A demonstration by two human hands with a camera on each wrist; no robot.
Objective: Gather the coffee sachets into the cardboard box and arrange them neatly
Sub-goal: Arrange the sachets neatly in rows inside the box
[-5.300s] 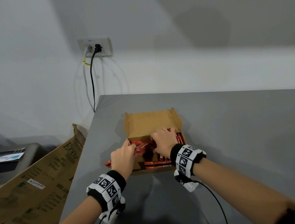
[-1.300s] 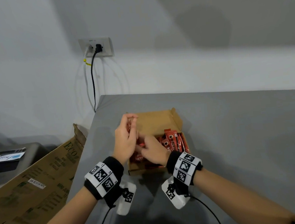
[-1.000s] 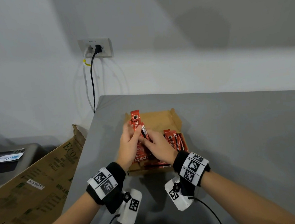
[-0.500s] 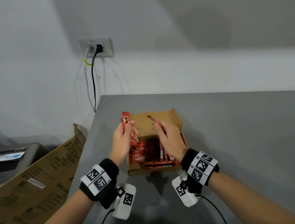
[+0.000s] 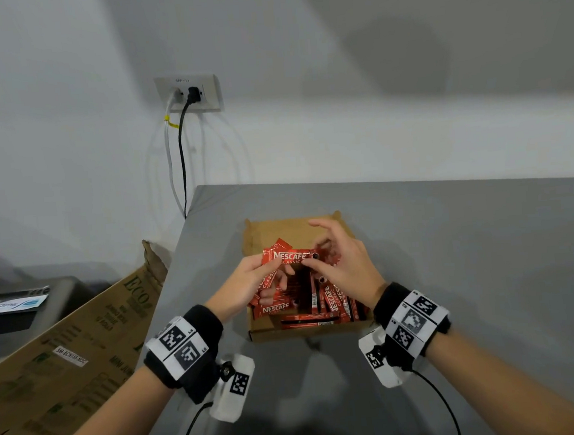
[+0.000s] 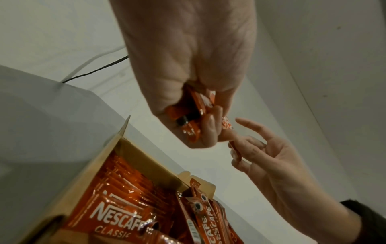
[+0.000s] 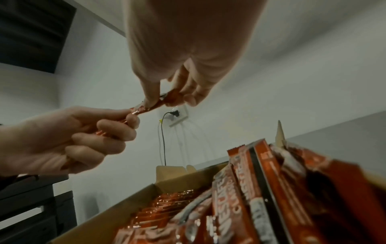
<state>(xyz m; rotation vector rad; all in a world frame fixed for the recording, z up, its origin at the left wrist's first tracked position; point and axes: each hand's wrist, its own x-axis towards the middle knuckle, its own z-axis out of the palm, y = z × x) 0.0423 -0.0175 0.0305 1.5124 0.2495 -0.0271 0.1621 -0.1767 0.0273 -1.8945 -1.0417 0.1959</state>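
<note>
The open cardboard box sits on the grey table, holding red Nescafe sachets, some flat, some on edge. Above it my left hand grips a small bunch of sachets, the top one lying level with its label up. My right hand pinches the right end of that top sachet between thumb and fingers. In the left wrist view the bunch sits in my curled fingers above the box. The right wrist view shows the pinched sachet stretched between both hands.
A large printed cardboard carton leans off the table's left edge. A wall socket with two cables is behind. A dark unit with a tube on it stands far left. Bare grey tabletop lies right of the box.
Half a second ago the hands were apart, each holding sachets upright. They have come together over the box, and the top sachet now lies level between them.
</note>
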